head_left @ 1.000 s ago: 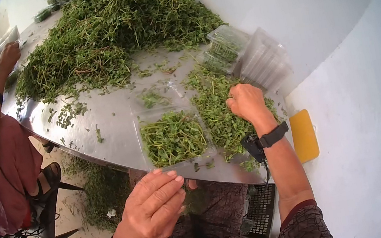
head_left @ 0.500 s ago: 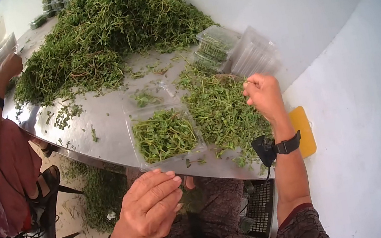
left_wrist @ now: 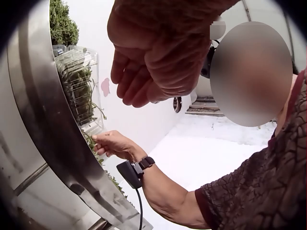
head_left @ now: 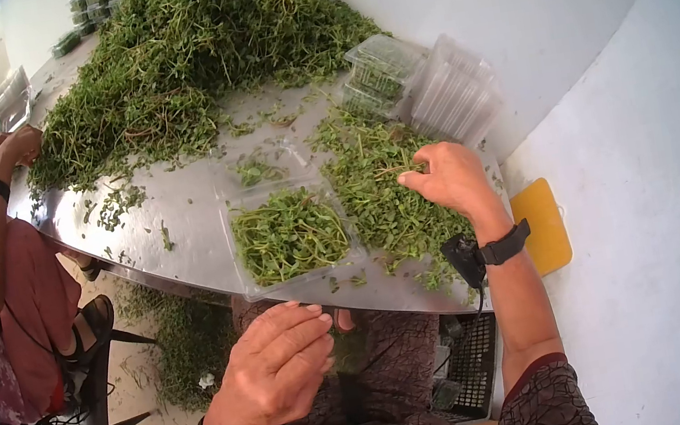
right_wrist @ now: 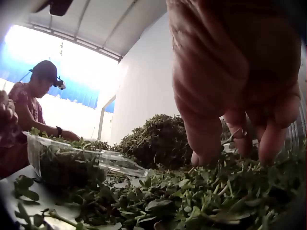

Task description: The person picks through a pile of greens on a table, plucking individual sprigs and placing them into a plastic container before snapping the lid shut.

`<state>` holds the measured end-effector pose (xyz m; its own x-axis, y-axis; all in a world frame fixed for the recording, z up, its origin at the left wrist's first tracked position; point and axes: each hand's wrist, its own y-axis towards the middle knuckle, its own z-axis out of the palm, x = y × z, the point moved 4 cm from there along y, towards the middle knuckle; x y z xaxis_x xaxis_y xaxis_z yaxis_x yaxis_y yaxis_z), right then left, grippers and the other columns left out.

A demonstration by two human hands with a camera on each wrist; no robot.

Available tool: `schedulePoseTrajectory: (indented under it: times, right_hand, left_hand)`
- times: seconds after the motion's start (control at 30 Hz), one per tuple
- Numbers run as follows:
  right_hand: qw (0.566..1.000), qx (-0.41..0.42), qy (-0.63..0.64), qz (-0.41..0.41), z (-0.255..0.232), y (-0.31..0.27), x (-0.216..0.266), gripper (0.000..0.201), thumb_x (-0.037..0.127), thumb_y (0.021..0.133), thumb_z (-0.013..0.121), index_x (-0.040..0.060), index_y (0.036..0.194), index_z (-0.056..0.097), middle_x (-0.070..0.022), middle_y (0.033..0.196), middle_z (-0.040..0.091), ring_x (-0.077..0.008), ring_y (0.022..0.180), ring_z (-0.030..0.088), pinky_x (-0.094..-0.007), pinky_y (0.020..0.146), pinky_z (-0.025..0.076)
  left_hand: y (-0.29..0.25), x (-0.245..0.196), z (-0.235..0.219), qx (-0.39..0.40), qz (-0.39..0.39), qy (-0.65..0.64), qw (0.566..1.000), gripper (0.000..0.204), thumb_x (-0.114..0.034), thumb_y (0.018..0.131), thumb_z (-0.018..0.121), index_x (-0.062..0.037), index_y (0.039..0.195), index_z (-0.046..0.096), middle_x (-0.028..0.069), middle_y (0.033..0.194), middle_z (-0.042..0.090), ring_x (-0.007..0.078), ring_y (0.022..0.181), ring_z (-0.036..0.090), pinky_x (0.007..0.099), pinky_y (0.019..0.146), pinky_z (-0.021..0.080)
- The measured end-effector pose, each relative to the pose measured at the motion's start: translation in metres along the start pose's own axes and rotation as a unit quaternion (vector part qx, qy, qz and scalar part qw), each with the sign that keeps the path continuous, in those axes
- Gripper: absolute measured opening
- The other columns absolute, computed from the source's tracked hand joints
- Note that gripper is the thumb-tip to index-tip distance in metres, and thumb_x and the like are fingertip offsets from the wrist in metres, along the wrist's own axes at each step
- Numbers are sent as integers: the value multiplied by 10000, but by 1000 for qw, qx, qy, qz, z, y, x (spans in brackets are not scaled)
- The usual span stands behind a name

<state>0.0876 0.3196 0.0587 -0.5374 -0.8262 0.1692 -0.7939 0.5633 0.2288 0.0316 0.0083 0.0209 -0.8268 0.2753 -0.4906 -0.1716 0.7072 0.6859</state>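
The right hand (head_left: 449,180) is over the loose greens (head_left: 391,195) at the right of the table, thumb and fingers apart. In the right wrist view that hand (right_wrist: 235,81) has its fingertips down at the leaves, with a stem between them. An open clear container (head_left: 253,293) full of greens (head_left: 290,236) lies to the left, its lid folded back toward the pile. The left hand (head_left: 280,369) hovers below the table's front edge, fingers loosely bent together and holding nothing visible; the left wrist view shows its palm (left_wrist: 153,57).
A large heap of greens (head_left: 223,35) covers the table's back. Clear containers (head_left: 450,93) lean near the wall, beside a filled one (head_left: 376,78). A yellow board (head_left: 540,225) stands at the right. Another person (right_wrist: 36,105) sits at the left. A black crate (head_left: 472,370) is below.
The right hand lifted to the right off the greens, then came back left over them with its thumb and fingers spread. The left hand stays nearly still. The other person's hands have lowered.
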Motion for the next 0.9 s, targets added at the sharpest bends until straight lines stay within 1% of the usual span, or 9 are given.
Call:
schedulePoseTrajectory:
  times: [0.07,0.3,0.37,0.4,0.47,0.5,0.57,0.67,0.9]
  right_hand:
    - [993,68,-86,41,8,5,2,336,315,757,739,-9,843,709,-211,685,629,-360,671,621,-449,658,485]
    - [997,43,-58,11,21,9,-12,259,236,775,692,-17,828,700,-206,656,616,-354,624,599,-450,617,473]
    - [996,-39,56,50,5,5,-9,203,167,802,672,-36,804,677,-163,616,606,-263,563,593,-404,552,455]
    - [996,-39,56,50,0,5,-9,203,167,802,672,-36,804,677,-163,616,606,-263,563,593,-404,552,455]
    - [981,-93,159,58,-13,4,-15,169,123,847,652,-37,792,642,-81,600,589,-151,528,568,-327,499,422]
    - [981,-96,158,59,-16,2,-17,169,123,847,652,-37,792,642,-81,600,589,-151,528,568,-327,499,422]
    - [934,-57,340,93,-16,0,-23,162,120,879,634,-32,823,632,-48,615,586,-124,541,593,-311,482,454]
    - [895,-23,427,129,-16,-8,-25,165,124,915,608,-32,860,617,-24,652,592,-77,520,578,-226,431,423]
    - [790,-19,598,133,-17,-34,-19,145,128,923,606,-5,864,609,-36,670,608,-67,533,599,-192,402,436]
  left_hand:
    - [1,0,0,5,4,1,1000,299,-10,642,776,12,926,684,129,1053,677,310,1048,649,458,924,534]
    - [1,1,3,10,7,-11,1000,272,-13,646,774,6,901,681,122,1017,674,298,1001,664,439,894,547]
    - [1,1,3,10,5,-11,1000,267,-13,647,773,5,897,680,121,1010,673,295,997,665,434,889,549]
    - [0,1,3,9,5,-9,1000,267,-13,649,773,5,898,679,121,1007,672,293,997,665,432,886,550]
    - [1,0,3,9,7,-8,1000,267,-13,650,773,5,899,678,121,1005,672,290,997,665,429,884,551]
    - [3,0,3,10,10,-12,1000,269,-13,651,773,4,902,678,120,1003,672,289,994,665,427,884,551]
    - [4,-1,5,10,16,-16,1000,272,-14,651,773,3,905,678,118,1001,673,288,992,665,425,884,551]
    - [5,-1,7,11,4,-44,999,268,9,661,727,-13,925,687,133,1026,695,313,1002,675,452,889,545]
    - [14,-2,14,18,-63,-172,983,247,-3,775,687,12,1022,680,156,1058,689,320,1008,675,410,901,540]
